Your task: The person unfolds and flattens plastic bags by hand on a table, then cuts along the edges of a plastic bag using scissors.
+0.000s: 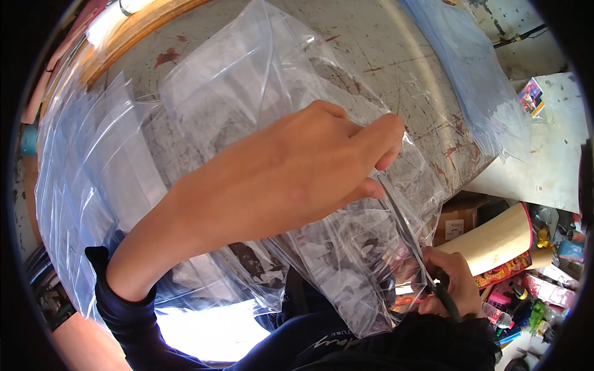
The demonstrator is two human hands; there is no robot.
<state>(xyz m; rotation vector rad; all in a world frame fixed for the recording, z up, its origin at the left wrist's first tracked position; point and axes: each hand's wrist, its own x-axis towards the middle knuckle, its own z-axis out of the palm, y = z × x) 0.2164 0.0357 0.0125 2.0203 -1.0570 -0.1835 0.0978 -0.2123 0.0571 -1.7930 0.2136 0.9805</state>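
My left hand (322, 157) reaches across the middle of the view, its fingers closed on the edge of a clear plastic sheet (346, 266). The sheet hangs in creases from the table towards my body. Lower right, my right hand (461, 278) is closed around the dark handle of a pair of scissors (408, 238). The scissor blades point up and left along the sheet, with their tips close to my left fingertips. Part of the sheet under my left hand and forearm is hidden.
More clear plastic (93, 167) lies layered at the left of the worn grey table (408, 80). A bluish plastic stack (470, 74) hangs over its right edge. Below right are a beige roll (501, 238), a cardboard box (456, 219) and assorted small items (532, 303).
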